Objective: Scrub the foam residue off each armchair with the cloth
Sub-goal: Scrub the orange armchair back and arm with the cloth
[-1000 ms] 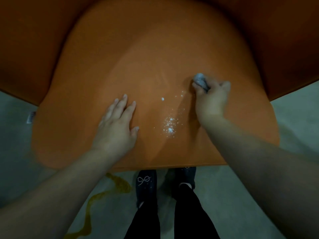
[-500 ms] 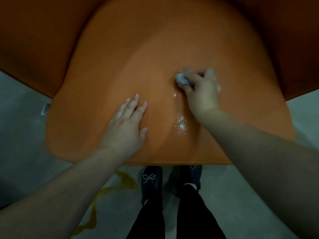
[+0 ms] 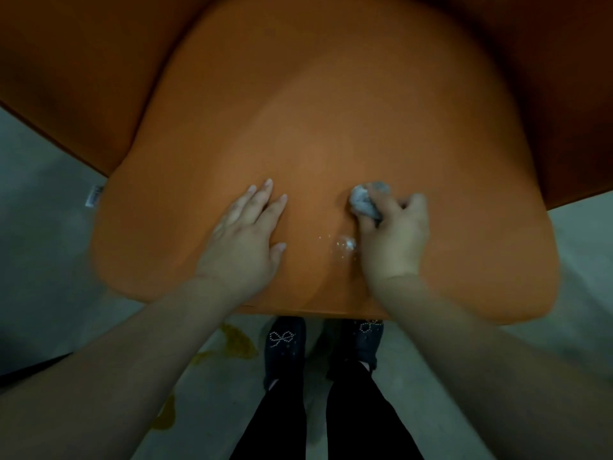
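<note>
Cloth point(image 3: 365, 202) is gripped, wadded, in right hand point(image 3: 394, 237) and pressed on orange armchair point(image 3: 331, 111) seat; foam residue point(image 3: 346, 244) is seen just beside it. Left hand point(image 3: 245, 237) is laid flat, fingers straight, on seat

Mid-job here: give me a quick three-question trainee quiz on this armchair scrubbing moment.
1. True or false: the left hand lies flat on the orange seat cushion.
2. What does the right hand grip? A sponge; B cloth; C brush.
3. Where is the remaining foam residue?

Key: 1 true. 2 B. 3 Between the two hands, right beside the right hand, near the cushion's front edge.
</note>
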